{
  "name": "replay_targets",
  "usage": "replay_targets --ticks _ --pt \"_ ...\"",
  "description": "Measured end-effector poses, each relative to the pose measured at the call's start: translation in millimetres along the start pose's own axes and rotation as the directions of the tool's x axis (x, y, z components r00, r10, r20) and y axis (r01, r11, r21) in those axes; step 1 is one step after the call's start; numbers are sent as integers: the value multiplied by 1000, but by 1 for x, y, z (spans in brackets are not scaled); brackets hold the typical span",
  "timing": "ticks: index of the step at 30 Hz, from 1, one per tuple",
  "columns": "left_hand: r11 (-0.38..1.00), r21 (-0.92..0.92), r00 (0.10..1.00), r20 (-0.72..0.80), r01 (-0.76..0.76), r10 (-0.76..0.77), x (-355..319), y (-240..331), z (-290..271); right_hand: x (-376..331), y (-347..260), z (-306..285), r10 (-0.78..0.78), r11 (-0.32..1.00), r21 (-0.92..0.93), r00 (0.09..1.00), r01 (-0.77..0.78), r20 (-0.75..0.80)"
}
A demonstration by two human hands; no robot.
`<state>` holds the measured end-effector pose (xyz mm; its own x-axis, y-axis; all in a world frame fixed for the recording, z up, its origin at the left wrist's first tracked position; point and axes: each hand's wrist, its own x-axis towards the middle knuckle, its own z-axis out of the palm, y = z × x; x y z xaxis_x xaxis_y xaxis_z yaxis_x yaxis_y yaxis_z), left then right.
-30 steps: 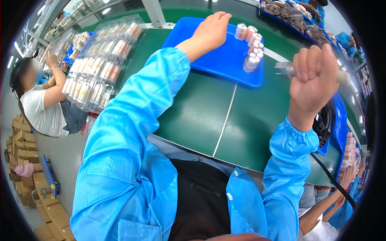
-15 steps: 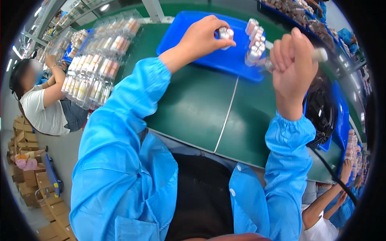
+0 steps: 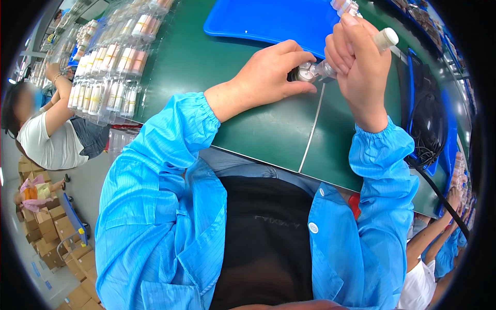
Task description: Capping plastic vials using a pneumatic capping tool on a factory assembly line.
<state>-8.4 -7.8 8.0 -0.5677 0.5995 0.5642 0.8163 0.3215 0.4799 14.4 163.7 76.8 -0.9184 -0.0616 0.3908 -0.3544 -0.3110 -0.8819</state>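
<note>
Low over the green tabletop, my left hand [image 3: 263, 77] has its thumb and fingers curled round a small round-topped piece [image 3: 306, 72], pale and shiny on top with a dark side. Just right of it, my right hand [image 3: 359, 77] is closed in a fist round a slim cylindrical thing. The cream end of this cylindrical thing [image 3: 386, 39] sticks out at the upper right. A clear part [image 3: 325, 70] shows between the two hands, at or touching the piece in my left hand. My right fingers hide the middle of what they hold.
A blue tray [image 3: 253, 23] lies beyond my hands, with several small pale tubes [image 3: 345, 7] near its right end. Stacked clear packs of tubes [image 3: 111, 67] stand at the left. A black bag-like bundle [image 3: 429, 111] and a cable [image 3: 439, 194] are at the right. Other people sit on both sides.
My left hand has come from over the blue tray down to the green tabletop, nearer my right hand. The clear part now meets the piece in my left hand. The view has shifted.
</note>
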Motion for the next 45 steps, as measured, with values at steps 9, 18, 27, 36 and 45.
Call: replay_targets --ticks 9,18,27,36,45 --pt "993 -27 992 48 116 -114 1 4 0 -2 5 1 -7 1000 -8 1000 7 4" --pt "936 -341 996 17 92 -91 -2 3 5 34 20 -10 -549 273 955 796 -115 253" --pt "937 -257 971 99 235 -216 0 4 3 38 47 -13 -553 509 861 768 5 323" --pt "944 -217 966 134 247 -222 2 6 -1 26 22 -6 -219 774 633 928 -24 303" --pt "863 -423 947 270 277 -172 -1 -6 -8 34 20 -7 -563 151 967 786 -205 255"
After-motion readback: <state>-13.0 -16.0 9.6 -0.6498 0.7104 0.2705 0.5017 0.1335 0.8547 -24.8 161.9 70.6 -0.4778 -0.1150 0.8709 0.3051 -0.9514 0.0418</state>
